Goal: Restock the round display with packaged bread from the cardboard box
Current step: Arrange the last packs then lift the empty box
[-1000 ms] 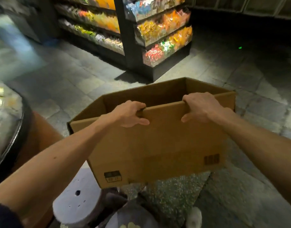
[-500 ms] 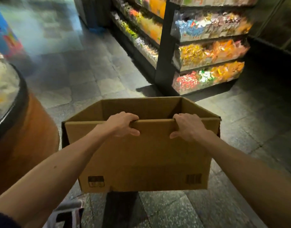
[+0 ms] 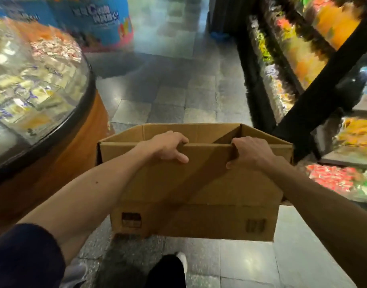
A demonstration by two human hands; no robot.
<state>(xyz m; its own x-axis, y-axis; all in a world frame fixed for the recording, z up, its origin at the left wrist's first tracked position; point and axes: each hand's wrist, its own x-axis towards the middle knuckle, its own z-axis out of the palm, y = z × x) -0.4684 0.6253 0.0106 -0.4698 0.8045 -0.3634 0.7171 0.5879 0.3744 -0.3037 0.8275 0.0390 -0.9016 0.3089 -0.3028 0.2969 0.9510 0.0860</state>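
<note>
A shop, likely a supermarket aisle. Black shelves [image 3: 315, 96] on the right are crammed with bright bagged sweets [image 3: 334, 28], and a round display [image 3: 54, 173] on the left is heaped with wrapped packets [image 3: 39, 94]. A blue printed promo stand [image 3: 99, 19] is far left, on a grey tiled floor [image 3: 168, 96].

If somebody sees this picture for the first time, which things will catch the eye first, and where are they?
The open cardboard box fills the centre. The left hand and the right hand grip its near top edge and hold it above the tiled floor; its contents are hidden. On the left stands the round display full of pale packets, and on the right are dark shelves of bright packets.
</note>
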